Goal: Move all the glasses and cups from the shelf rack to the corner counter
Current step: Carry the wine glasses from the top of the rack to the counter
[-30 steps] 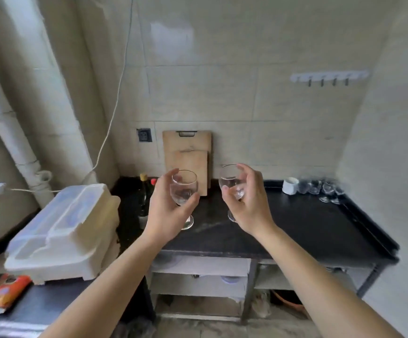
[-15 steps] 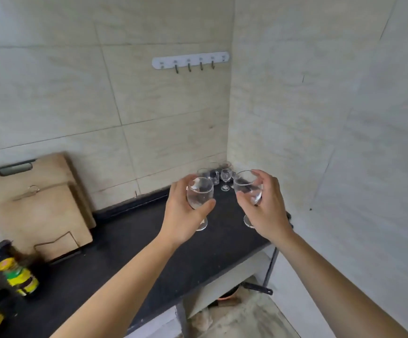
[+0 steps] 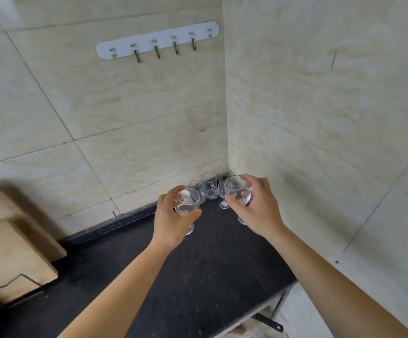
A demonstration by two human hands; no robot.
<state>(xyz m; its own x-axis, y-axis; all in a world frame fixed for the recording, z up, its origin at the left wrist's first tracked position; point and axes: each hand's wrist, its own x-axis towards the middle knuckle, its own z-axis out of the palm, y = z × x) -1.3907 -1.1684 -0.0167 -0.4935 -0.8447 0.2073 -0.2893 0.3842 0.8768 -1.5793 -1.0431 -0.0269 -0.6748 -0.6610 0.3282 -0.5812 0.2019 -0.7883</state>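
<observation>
My left hand (image 3: 171,223) grips a clear stemmed glass (image 3: 187,203) by its bowl, held upright above the black corner counter (image 3: 198,272). My right hand (image 3: 259,211) holds a second clear stemmed glass (image 3: 237,192) the same way, a little nearer the corner. Behind them, several clear glasses (image 3: 210,186) stand grouped in the corner where the two tiled walls meet. A small stemmed glass (image 3: 223,200) stands just left of my right hand. The shelf rack is out of view.
Two wooden cutting boards (image 3: 10,242) lean against the back wall at the left. A white hook rail (image 3: 158,40) hangs on the wall above. The counter's front edge (image 3: 266,304) drops to the floor at the lower right.
The view has moved closer to the corner. Both hands have carried their glasses forward, nearer the group of glasses in the corner.
</observation>
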